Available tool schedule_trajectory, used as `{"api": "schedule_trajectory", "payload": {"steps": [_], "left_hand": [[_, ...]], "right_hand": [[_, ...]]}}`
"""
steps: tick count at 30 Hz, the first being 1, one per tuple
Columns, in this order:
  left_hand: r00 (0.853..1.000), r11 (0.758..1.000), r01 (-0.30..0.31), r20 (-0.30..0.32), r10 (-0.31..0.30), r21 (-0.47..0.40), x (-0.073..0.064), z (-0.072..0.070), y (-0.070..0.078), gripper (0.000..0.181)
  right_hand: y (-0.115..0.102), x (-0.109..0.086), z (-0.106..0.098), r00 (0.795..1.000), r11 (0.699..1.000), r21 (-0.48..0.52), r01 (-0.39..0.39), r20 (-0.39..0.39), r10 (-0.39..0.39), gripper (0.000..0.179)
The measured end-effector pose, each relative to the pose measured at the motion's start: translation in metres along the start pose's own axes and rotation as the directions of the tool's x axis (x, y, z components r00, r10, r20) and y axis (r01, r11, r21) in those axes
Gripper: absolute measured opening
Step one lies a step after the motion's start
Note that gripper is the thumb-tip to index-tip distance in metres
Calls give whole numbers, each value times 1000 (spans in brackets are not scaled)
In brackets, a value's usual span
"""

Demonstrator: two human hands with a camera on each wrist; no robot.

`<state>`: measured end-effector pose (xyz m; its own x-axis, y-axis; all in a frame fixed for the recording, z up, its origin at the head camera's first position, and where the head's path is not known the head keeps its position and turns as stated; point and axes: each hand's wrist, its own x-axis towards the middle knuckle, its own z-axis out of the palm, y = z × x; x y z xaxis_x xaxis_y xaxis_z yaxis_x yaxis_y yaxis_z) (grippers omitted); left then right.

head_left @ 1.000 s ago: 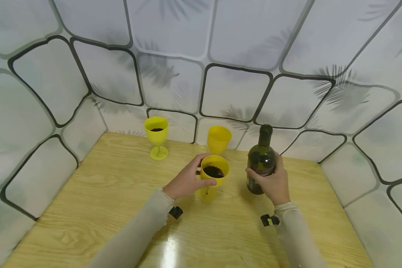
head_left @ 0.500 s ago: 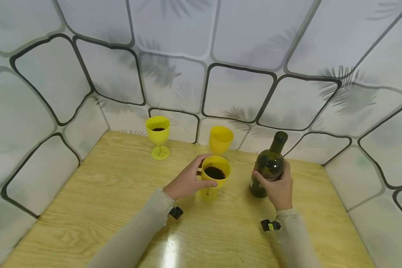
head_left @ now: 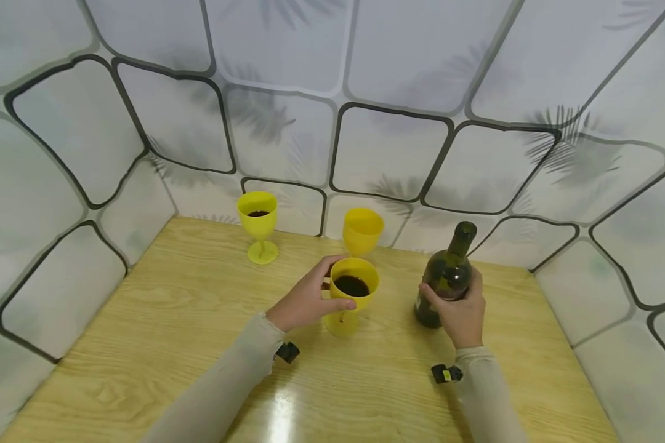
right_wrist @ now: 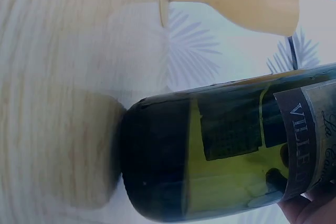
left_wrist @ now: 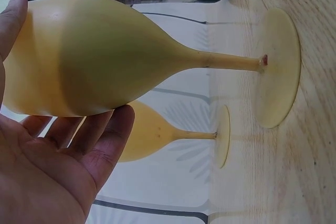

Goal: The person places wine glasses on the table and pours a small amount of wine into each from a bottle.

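Note:
My left hand (head_left: 307, 301) holds a yellow goblet (head_left: 348, 323) by its bowl, thumb on the near side and fingers round the far side. Dark liquid lies inside the bowl. In the left wrist view the goblet's foot (left_wrist: 278, 69) rests on the table. To the right, my right hand (head_left: 462, 311) grips a green glass wine bottle (head_left: 451, 271) round its body. The bottle leans a little, neck toward the back right, and has no cap visible. In the right wrist view dark liquid fills the lower part of the bottle (right_wrist: 157, 156); whether its base touches the table I cannot tell.
Behind the held goblet stands an orange-yellow goblet (head_left: 362, 231), its inside mostly hidden. A lime-yellow goblet (head_left: 258, 224) with dark liquid stands at the back left. The wooden table (head_left: 144, 344) meets patterned walls (head_left: 390, 154) at the back and sides.
My right hand has moved slightly right and nearer with the bottle, which has gone from nearly upright to leaning. The left hand and its goblet have stayed in place.

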<state>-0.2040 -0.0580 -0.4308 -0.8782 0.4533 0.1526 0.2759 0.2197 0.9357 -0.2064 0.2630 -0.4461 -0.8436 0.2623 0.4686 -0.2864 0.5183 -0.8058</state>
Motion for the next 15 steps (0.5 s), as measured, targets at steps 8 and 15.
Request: {"api": "schedule_trajectory", "payload": {"steps": [8, 15], "left_hand": [[1000, 1000, -3, 5, 3, 1, -1, -1, 2, 85], [1000, 1000, -9, 4, 9, 4, -1, -2, 2, 87]], "right_hand": [[2, 0, 1, 1000, 1000, 16, -23, 9, 23, 85], [8, 2, 0, 992, 994, 53, -98, 79, 94, 84]]}}
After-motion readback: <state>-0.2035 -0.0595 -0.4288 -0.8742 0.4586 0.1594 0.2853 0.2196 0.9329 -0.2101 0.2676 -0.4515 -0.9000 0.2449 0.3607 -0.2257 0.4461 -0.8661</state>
